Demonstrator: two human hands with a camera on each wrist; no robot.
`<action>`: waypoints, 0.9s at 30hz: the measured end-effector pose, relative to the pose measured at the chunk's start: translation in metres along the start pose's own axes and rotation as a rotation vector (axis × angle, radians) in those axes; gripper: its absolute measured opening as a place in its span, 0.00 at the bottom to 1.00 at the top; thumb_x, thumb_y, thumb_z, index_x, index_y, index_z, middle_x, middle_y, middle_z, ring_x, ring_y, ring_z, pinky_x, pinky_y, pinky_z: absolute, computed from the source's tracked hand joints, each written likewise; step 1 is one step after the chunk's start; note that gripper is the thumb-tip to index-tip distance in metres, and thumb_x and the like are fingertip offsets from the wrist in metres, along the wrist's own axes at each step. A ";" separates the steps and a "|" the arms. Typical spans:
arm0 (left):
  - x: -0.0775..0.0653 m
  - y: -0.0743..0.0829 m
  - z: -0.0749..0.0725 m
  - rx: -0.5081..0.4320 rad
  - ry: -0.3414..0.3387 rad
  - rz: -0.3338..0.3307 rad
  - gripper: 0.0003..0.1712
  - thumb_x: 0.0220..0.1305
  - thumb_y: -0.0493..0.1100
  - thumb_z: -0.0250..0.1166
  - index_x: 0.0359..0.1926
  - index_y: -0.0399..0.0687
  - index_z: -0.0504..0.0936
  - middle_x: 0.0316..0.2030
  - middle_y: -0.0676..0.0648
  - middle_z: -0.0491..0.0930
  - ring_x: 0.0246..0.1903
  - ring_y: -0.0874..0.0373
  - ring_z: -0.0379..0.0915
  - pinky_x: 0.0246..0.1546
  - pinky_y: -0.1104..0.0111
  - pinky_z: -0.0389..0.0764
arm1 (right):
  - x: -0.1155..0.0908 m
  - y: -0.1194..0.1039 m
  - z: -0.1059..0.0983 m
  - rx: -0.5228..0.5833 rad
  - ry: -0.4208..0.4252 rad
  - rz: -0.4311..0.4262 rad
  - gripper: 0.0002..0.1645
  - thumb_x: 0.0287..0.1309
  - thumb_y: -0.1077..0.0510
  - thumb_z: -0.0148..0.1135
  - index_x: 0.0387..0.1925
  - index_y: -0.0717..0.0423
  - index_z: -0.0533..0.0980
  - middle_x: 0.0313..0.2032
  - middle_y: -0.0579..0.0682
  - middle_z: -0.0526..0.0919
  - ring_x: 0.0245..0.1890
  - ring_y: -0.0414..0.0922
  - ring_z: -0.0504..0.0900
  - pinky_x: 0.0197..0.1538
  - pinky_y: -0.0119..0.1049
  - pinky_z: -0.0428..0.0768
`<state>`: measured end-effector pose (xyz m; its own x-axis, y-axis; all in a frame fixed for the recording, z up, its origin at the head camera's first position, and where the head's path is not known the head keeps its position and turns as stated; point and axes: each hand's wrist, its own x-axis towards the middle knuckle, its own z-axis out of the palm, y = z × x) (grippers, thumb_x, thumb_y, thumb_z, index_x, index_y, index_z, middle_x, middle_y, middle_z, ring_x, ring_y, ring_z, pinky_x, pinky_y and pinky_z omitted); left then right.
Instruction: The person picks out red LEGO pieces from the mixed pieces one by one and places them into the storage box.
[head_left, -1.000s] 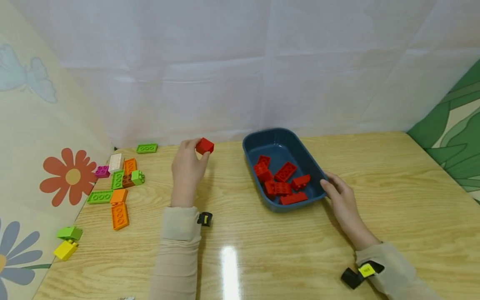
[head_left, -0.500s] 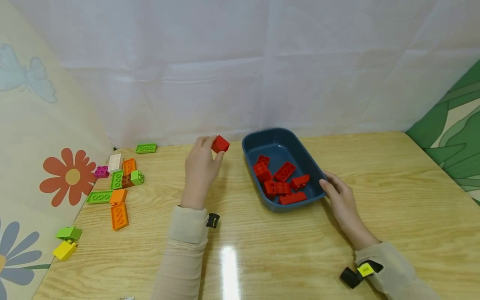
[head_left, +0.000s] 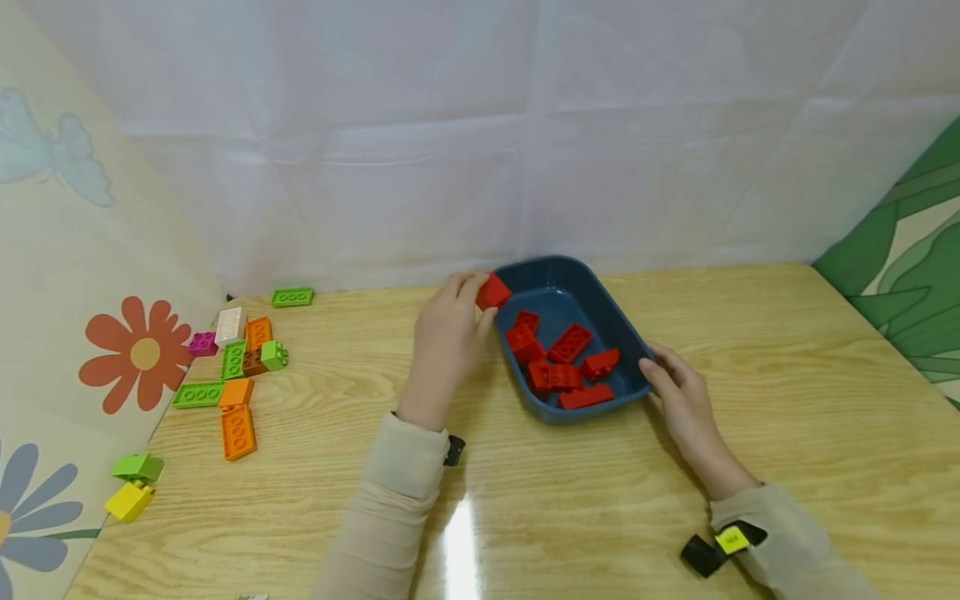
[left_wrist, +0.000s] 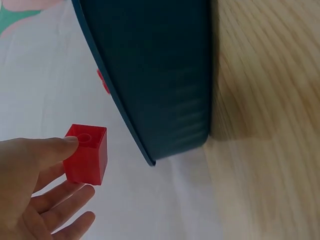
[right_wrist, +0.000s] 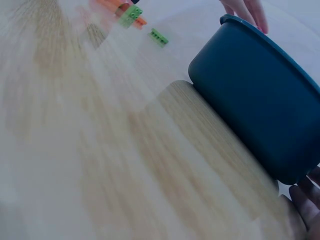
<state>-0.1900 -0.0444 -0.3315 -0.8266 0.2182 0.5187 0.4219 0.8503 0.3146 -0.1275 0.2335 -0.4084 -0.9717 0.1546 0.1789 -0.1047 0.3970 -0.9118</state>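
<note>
Between thumb and fingers my left hand (head_left: 450, 337) pinches a small red toy brick (head_left: 494, 292), at the left rim of a dark blue bin (head_left: 555, 304). The left wrist view has this brick (left_wrist: 86, 155) just outside the bin's wall (left_wrist: 155, 75), above the table. Several red bricks (head_left: 570, 343) lie in the bin, mostly toward its near end. My right hand (head_left: 678, 400) grips the bin's near right corner, thumb on the rim and fingers along the outside. Only part of those fingers (right_wrist: 306, 197) appears in the right wrist view.
To the left lie loose bricks: green (head_left: 292, 297), white (head_left: 231, 326), magenta (head_left: 202, 343), orange (head_left: 239, 433) and brown (head_left: 254, 361). A yellow brick (head_left: 130, 502) sits by the table's left edge. A white cloth (head_left: 420, 167) hangs behind the table (head_left: 787, 367).
My left hand has carried the red brick rightward, from over the table to the bin's left rim. The right hand and the bin have stayed nearly still.
</note>
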 end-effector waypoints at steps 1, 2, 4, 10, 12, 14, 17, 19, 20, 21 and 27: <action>0.000 0.003 0.000 0.009 -0.004 0.014 0.25 0.59 0.46 0.64 0.57 0.44 0.76 0.52 0.43 0.80 0.46 0.50 0.78 0.47 0.59 0.83 | 0.000 0.000 0.000 0.004 0.000 0.000 0.30 0.67 0.49 0.48 0.61 0.67 0.67 0.42 0.18 0.73 0.42 0.21 0.73 0.42 0.09 0.73; 0.000 0.005 0.001 0.015 -0.009 0.027 0.25 0.59 0.46 0.63 0.57 0.45 0.76 0.52 0.44 0.80 0.46 0.50 0.78 0.47 0.59 0.83 | 0.000 0.000 0.000 0.010 0.000 0.000 0.30 0.67 0.50 0.48 0.61 0.68 0.67 0.42 0.18 0.73 0.42 0.21 0.73 0.42 0.09 0.73; 0.000 0.010 0.002 0.021 -0.019 0.048 0.25 0.60 0.47 0.63 0.57 0.45 0.76 0.53 0.44 0.80 0.47 0.51 0.78 0.47 0.59 0.83 | 0.000 0.000 0.000 0.017 0.002 -0.004 0.30 0.67 0.50 0.48 0.61 0.68 0.67 0.42 0.18 0.74 0.42 0.21 0.74 0.42 0.09 0.73; -0.003 0.024 0.006 0.014 -0.032 0.109 0.25 0.60 0.47 0.63 0.57 0.46 0.76 0.55 0.44 0.79 0.49 0.51 0.77 0.50 0.60 0.82 | 0.000 0.000 0.000 0.025 0.002 -0.013 0.29 0.67 0.50 0.48 0.60 0.68 0.67 0.41 0.19 0.74 0.42 0.22 0.74 0.41 0.10 0.74; -0.004 0.028 0.009 0.025 -0.040 0.142 0.24 0.60 0.48 0.63 0.57 0.46 0.76 0.55 0.45 0.78 0.49 0.52 0.77 0.49 0.62 0.82 | 0.000 0.000 0.000 0.030 0.002 -0.011 0.29 0.67 0.51 0.48 0.60 0.68 0.67 0.41 0.19 0.74 0.42 0.22 0.74 0.41 0.10 0.74; -0.005 0.032 0.011 0.040 -0.046 0.178 0.24 0.61 0.48 0.62 0.57 0.47 0.77 0.55 0.45 0.78 0.49 0.54 0.77 0.49 0.63 0.82 | 0.000 0.000 0.000 0.031 0.005 -0.009 0.29 0.67 0.51 0.49 0.60 0.68 0.68 0.41 0.19 0.74 0.42 0.22 0.74 0.41 0.10 0.74; -0.007 0.038 0.015 0.054 -0.053 0.224 0.24 0.61 0.49 0.62 0.57 0.48 0.77 0.55 0.46 0.78 0.50 0.56 0.76 0.48 0.65 0.83 | 0.000 0.000 0.000 0.026 0.006 -0.007 0.29 0.67 0.51 0.49 0.60 0.68 0.68 0.41 0.18 0.74 0.42 0.22 0.74 0.41 0.10 0.74; -0.009 0.041 0.016 0.058 -0.054 0.247 0.24 0.61 0.49 0.62 0.57 0.48 0.77 0.55 0.47 0.79 0.50 0.56 0.76 0.49 0.66 0.82 | 0.000 0.000 0.000 0.018 0.003 -0.006 0.29 0.67 0.50 0.48 0.61 0.68 0.67 0.41 0.18 0.74 0.42 0.22 0.74 0.41 0.10 0.74; -0.009 0.043 0.017 0.059 -0.059 0.256 0.24 0.61 0.49 0.62 0.57 0.48 0.77 0.55 0.47 0.79 0.50 0.56 0.76 0.50 0.66 0.82 | 0.000 0.000 0.000 0.015 0.001 -0.006 0.29 0.67 0.50 0.48 0.61 0.68 0.67 0.42 0.18 0.74 0.42 0.22 0.74 0.41 0.10 0.74; -0.010 0.044 0.017 0.063 -0.063 0.264 0.24 0.61 0.49 0.62 0.57 0.48 0.77 0.55 0.47 0.79 0.50 0.56 0.76 0.50 0.66 0.82 | 0.000 0.000 0.000 0.015 -0.002 -0.006 0.30 0.67 0.50 0.48 0.61 0.68 0.67 0.42 0.18 0.73 0.43 0.22 0.74 0.41 0.10 0.74; -0.013 0.050 0.022 0.082 -0.126 0.314 0.25 0.60 0.49 0.63 0.58 0.49 0.75 0.56 0.48 0.79 0.51 0.57 0.76 0.54 0.66 0.80 | -0.001 0.000 0.000 0.012 -0.007 -0.005 0.30 0.68 0.50 0.47 0.61 0.68 0.66 0.42 0.19 0.73 0.43 0.22 0.74 0.42 0.10 0.73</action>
<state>-0.1662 0.0059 -0.3406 -0.7025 0.5285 0.4766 0.6360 0.7668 0.0873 -0.1269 0.2334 -0.4085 -0.9726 0.1462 0.1808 -0.1120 0.3872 -0.9152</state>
